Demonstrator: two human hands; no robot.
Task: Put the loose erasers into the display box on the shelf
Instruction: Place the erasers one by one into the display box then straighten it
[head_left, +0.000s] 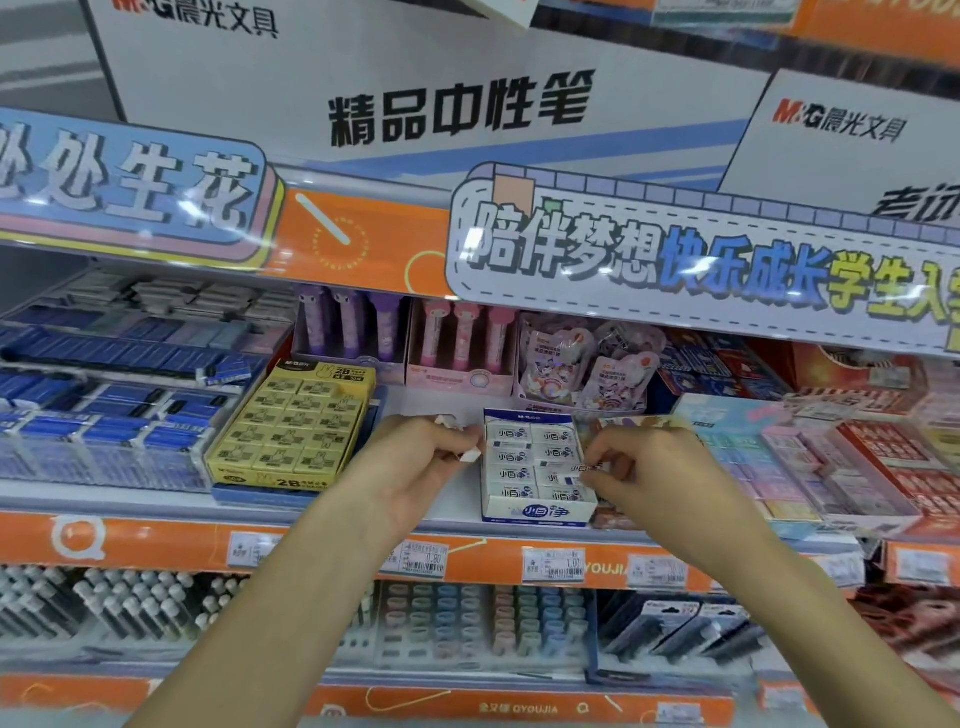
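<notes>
Our left hand (426, 454) clutches spare erasers (470, 456); right fingers (597, 462) pinch one eraser (582, 469) over the box (537, 512). Light, firm blocks; we judge gripping the sides best.

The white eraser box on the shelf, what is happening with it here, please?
A person is filling the white and blue display box on the shelf with erasers. The left hand, beside the box's left edge, holds a few loose white erasers. The right hand pinches one eraser over the box's right column. The box already looks almost full. A yellow box of 2B erasers stands to its left.
</notes>
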